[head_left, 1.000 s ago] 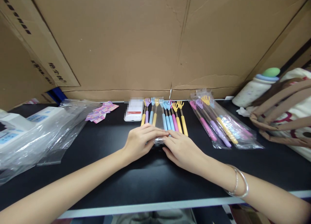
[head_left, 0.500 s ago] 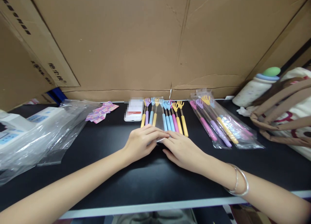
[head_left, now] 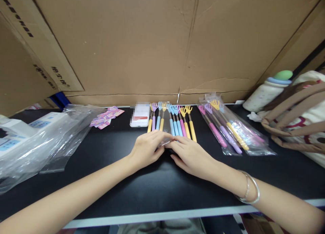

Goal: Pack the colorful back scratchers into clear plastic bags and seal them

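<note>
My left hand (head_left: 147,148) and my right hand (head_left: 192,156) meet at the middle of the black table, fingertips together. Between them is the near end of a clear plastic bag (head_left: 166,126), pinched by the fingers of both hands; the thumbs are partly hidden below. Just beyond my hands lies a row of back scratchers with claw-shaped heads, among them a purple one (head_left: 153,120), a blue one (head_left: 171,125) and a yellow one (head_left: 192,130). My fingers cover the lower ends of some handles.
Bagged back scratchers (head_left: 235,135) lie to the right, near a bottle (head_left: 266,93) and a fabric bag (head_left: 304,119). On the left are a phone (head_left: 139,120), pink-purple cards (head_left: 108,116) and clear plastic bags (head_left: 58,149) over a white box. Cardboard (head_left: 139,44) stands behind.
The fingers of both hands have shifted slightly left along the near end of the plastic bag. The back scratchers and other things lie where they were.
</note>
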`<state>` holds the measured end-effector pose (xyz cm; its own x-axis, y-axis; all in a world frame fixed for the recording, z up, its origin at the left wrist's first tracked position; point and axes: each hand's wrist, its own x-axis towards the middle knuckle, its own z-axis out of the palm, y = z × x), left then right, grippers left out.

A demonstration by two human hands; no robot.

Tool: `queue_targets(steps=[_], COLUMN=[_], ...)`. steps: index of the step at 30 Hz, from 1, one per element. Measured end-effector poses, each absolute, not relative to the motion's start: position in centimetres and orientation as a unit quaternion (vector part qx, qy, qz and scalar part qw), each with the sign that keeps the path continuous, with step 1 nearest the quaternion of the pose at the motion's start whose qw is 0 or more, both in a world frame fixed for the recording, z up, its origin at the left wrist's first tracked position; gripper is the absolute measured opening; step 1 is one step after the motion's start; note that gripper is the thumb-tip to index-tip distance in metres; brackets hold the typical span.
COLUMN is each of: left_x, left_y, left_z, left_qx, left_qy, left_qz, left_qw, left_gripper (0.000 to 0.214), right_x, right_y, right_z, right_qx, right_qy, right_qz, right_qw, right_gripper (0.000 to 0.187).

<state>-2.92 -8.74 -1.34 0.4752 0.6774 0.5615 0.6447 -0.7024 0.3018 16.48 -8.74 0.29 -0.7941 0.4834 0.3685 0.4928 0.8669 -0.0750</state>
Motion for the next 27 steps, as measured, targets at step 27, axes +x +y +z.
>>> queue_targets(steps=[27], left_x=[-2.88], left_y=[-8.84], left_z=[-1.24], left_qx=[0.87], left_qy=[0.402], left_qz=[0.282], left_qw=[0.034], left_gripper=[0.02], right_x=[16.65], right_y=[-8.71], right_z=[0.15], right_qx=[-0.232], right_qy=[-0.953], right_qz=[-0.062], right_qw=[0.184], right_gripper=[0.019])
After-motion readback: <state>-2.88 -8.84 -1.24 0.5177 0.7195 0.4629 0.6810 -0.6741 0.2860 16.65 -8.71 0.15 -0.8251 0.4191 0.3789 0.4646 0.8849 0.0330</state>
